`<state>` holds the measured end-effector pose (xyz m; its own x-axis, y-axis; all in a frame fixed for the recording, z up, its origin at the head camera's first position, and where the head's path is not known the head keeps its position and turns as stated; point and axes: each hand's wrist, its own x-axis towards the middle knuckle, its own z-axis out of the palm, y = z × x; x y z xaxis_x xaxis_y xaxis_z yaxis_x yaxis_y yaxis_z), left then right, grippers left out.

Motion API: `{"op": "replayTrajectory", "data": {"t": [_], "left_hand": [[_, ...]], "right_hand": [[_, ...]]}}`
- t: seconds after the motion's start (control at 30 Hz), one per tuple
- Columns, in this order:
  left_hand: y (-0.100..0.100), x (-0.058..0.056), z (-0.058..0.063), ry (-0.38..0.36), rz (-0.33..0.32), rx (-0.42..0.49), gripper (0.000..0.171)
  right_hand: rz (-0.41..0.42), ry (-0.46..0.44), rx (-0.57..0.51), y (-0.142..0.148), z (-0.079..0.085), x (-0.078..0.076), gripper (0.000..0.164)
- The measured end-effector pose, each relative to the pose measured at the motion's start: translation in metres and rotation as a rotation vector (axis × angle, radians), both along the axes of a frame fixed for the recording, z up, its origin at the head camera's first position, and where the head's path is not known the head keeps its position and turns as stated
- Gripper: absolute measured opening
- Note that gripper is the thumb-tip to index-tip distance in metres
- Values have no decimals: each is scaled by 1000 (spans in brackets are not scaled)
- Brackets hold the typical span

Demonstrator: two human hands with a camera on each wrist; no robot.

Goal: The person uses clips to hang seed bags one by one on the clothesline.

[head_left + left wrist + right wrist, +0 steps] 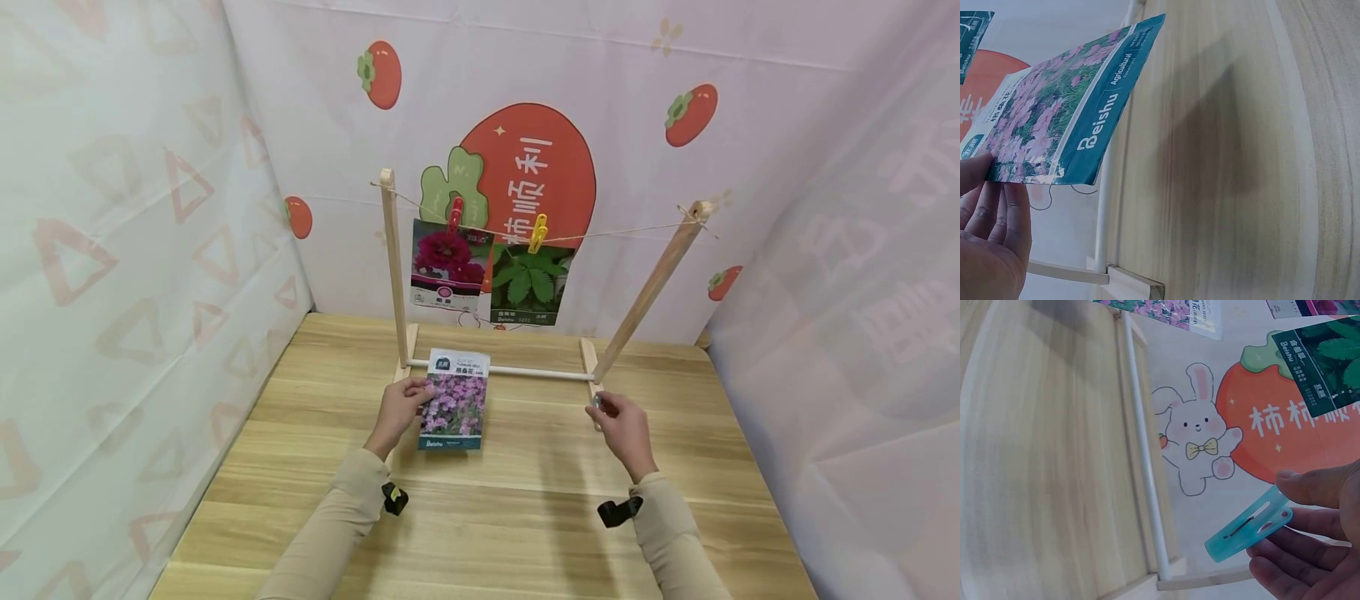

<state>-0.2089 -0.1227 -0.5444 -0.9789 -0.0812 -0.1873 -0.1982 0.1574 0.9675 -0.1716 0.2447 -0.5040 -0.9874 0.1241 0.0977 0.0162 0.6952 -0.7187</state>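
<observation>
My left hand (400, 411) pinches the left edge of a seed packet (453, 404) with purple-pink flowers, held above the table in front of the stand. In the left wrist view the thumb lies on the packet's face and the fingers are behind it. My right hand (624, 427), by the stand's right foot, holds a light-blue clothespin (1249, 526) between thumb and fingers. On the string of the wooden stand, a red clothespin (455, 214) holds a packet with magenta flowers (447, 267), and a yellow clothespin (537, 233) holds a packet with green leaves (531, 285).
The stand has a left post (394, 267), a right post (651, 292) and a white crossbar (536, 372) low between them. Its string (622, 232) sags between the post tops. Printed cloth (300, 108) surrounds the wooden table (495, 517) at the back and sides.
</observation>
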Motion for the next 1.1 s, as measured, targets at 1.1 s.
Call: {"op": "replayTrajectory", "data": {"t": [1.1], "left_hand": [[4,-11,41,99,6,28,27]], "right_hand": [[24,226,-16,4,50,-15,29]]}}
